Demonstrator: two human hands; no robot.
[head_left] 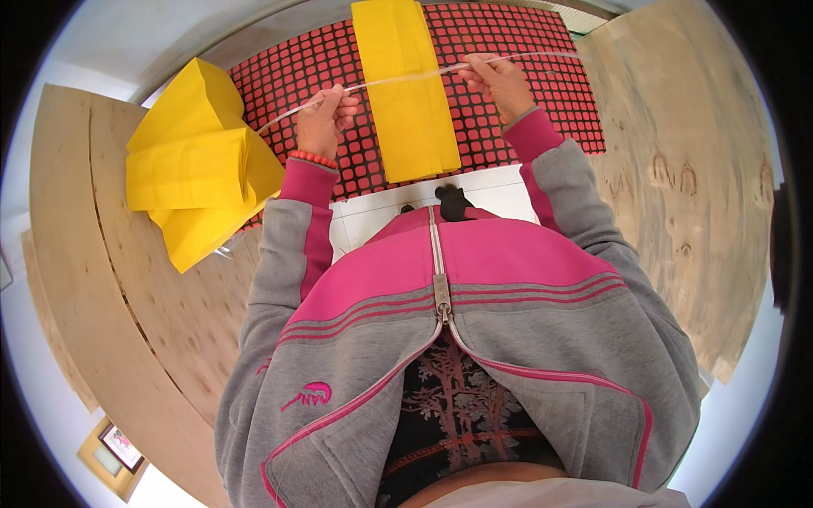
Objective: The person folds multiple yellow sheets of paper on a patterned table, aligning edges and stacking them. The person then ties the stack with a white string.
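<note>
A folded stack of yellow paper lies lengthwise on a red mat with black squares. A thin whitish string stretches taut across the paper, a little above it. My left hand pinches the string left of the paper; a red bead bracelet sits on that wrist. My right hand pinches the string right of the paper, with its loose end trailing further right. Both sleeves are grey and pink.
A loose pile of folded yellow paper sheets rests at the left, half on the mat, half on plywood. Plywood boards lie on both sides. A small black object sits on white floor near my chest. A framed picture lies lower left.
</note>
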